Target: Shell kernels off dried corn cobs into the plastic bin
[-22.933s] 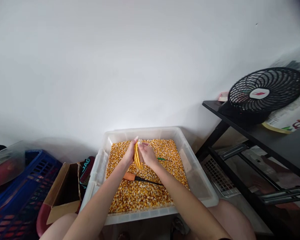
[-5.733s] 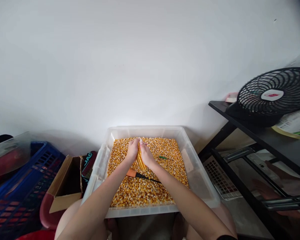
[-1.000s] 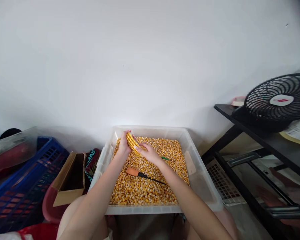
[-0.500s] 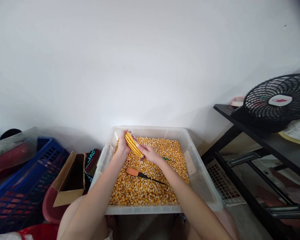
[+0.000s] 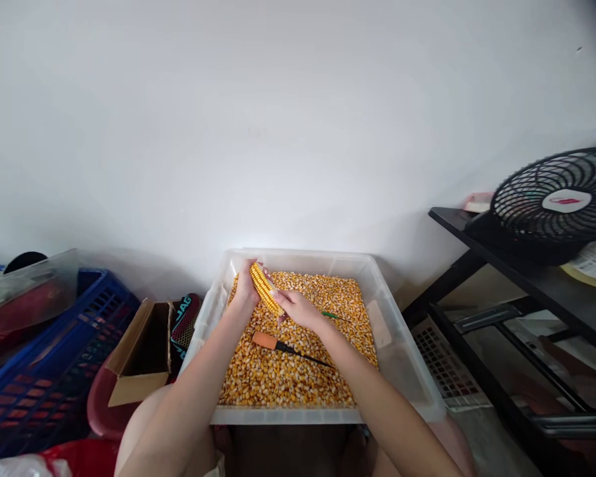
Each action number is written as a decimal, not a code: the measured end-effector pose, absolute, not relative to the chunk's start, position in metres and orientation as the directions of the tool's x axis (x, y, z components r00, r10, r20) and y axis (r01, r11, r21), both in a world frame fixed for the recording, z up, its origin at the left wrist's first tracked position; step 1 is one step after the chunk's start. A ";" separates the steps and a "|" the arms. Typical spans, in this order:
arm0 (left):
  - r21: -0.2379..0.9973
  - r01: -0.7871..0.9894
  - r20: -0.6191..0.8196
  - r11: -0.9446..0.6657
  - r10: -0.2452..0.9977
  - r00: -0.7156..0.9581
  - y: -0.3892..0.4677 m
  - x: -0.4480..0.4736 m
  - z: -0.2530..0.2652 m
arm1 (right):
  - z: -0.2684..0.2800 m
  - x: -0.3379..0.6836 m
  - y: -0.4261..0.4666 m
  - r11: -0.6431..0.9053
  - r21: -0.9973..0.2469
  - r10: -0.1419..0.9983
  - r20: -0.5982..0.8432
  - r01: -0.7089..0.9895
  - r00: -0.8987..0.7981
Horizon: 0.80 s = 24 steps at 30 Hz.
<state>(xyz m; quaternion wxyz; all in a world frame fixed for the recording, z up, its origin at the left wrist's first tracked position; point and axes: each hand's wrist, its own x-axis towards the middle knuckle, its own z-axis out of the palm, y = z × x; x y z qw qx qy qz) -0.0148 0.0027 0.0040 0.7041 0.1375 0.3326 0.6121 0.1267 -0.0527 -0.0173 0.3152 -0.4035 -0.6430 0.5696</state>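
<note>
A yellow corn cob (image 5: 262,286) is held at a slant over the back left of a clear plastic bin (image 5: 410,371). My left hand (image 5: 247,283) is wrapped round its upper left side. My right hand (image 5: 298,307) grips the lower right side, with the thumb pressed on the kernels. Loose corn kernels (image 5: 283,384) cover much of the bin's floor. On them lies a tool with an orange handle (image 5: 265,340) and a thin dark shaft, below the cob. A thin green-handled tool (image 5: 331,315) rests on the kernels, partly behind my right wrist.
To the left are a blue plastic crate (image 5: 64,358), an open cardboard box (image 5: 142,371) and a red basin (image 5: 99,404). A black fan (image 5: 566,199) stands on a black shelf (image 5: 471,238) at right. A white wall (image 5: 298,132) rises behind the bin.
The cob has turned slightly in my hands and is a bit steeper. My right thumb has shifted a little along the kernels. The view has moved slightly.
</note>
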 end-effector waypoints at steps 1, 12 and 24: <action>0.603 -0.770 -0.299 0.209 0.954 0.025 0.003 -0.015 0.004 | -0.018 0.125 -0.054 0.030 -0.982 0.888 -0.058 0.185 -0.456; 0.624 -0.752 -0.350 0.214 0.937 -0.023 0.005 -0.013 0.000 | -0.030 0.118 -0.055 0.167 -0.883 0.941 0.009 0.439 -0.339; 0.552 -0.803 -0.312 0.223 0.949 0.049 0.005 -0.018 0.007 | -0.016 0.132 -0.048 -0.096 -0.992 0.869 -0.123 0.081 -0.479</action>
